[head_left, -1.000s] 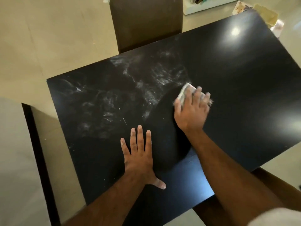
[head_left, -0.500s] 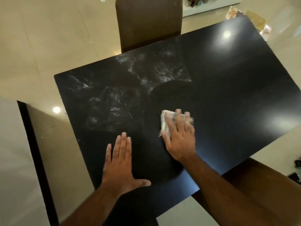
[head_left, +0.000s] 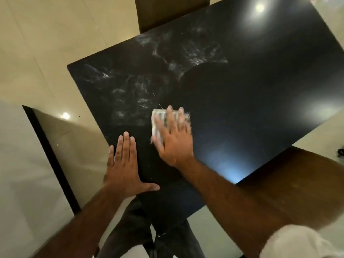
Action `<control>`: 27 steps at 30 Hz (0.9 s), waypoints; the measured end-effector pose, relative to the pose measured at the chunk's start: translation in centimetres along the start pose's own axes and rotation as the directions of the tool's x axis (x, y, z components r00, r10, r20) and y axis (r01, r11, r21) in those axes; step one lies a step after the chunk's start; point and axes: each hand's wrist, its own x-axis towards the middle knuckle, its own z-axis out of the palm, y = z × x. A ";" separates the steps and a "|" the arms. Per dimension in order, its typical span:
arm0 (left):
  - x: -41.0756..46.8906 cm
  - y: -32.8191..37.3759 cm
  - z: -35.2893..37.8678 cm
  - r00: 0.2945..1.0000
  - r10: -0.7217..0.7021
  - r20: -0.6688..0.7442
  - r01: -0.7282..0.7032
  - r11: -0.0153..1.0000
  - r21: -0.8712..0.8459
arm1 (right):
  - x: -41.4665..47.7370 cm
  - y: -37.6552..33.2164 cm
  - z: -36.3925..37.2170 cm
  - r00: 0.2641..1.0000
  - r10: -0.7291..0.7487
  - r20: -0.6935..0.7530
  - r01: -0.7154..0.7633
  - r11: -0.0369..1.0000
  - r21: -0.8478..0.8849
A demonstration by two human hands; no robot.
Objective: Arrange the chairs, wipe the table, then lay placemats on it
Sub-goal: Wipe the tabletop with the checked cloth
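Head view: black counter [head_left: 260, 90], glossy, with white dusty smears [head_left: 149, 81] over its far-left part. The right side looks clean. Right hand [head_left: 175, 144], blurred, is on the near-left part. Its grip is flat, fingers straight and slightly spread, pressing a folded pale cloth [head_left: 158, 123] onto the top. Left hand [head_left: 123, 164] is just left of it, palm down at the counter's near-left edge, fingers together, thumb out, holding nothing. Brown chair [head_left: 167, 12] at the far side, wooden chair [head_left: 297, 183] at near right.

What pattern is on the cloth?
The cloth is whitish with grey stripes; head view.
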 end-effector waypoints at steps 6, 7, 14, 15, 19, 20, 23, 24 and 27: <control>-1.3 -3.6 0.2 0.997 0.048 0.056 -0.051 0.997 0.062 | -16.0 -1.8 2.3 0.983 0.000 0.182 -0.005 1.000 0.031; -1.4 -3.7 0.1 0.997 0.050 0.064 -0.054 0.996 0.066 | -17.5 -0.8 2.4 0.983 0.068 0.169 -0.070 0.998 0.007; -1.5 -4.6 0.1 0.994 0.069 0.086 -0.075 0.995 0.069 | -10.1 3.0 0.9 0.871 0.492 -0.011 -0.492 0.870 0.026; -1.6 -4.6 0.3 0.994 0.064 0.088 -0.071 0.995 0.072 | -8.1 2.4 1.0 0.872 0.490 -0.023 -0.489 0.872 0.038; -2.1 -4.9 0.8 0.996 0.049 0.070 -0.053 0.997 0.058 | -3.9 -2.9 1.8 0.945 0.323 -0.044 -0.322 0.946 0.033; -2.3 -5.1 1.0 0.996 0.051 0.067 -0.055 0.997 0.053 | -4.4 -4.6 2.0 0.971 0.240 -0.015 -0.239 0.971 0.026; -3.0 -6.0 1.9 0.996 0.065 0.062 -0.068 0.997 0.046 | -9.1 -7.7 3.1 0.996 0.035 0.079 -0.039 0.998 0.043; -3.3 -6.2 2.1 0.996 0.072 0.059 -0.075 0.996 0.051 | -11.5 -8.0 3.5 0.995 0.005 0.095 -0.010 0.999 0.052; -4.3 -6.5 2.8 0.992 0.116 0.056 -0.119 0.991 0.059 | -18.5 -7.7 5.0 0.989 -0.020 0.147 0.009 0.997 0.076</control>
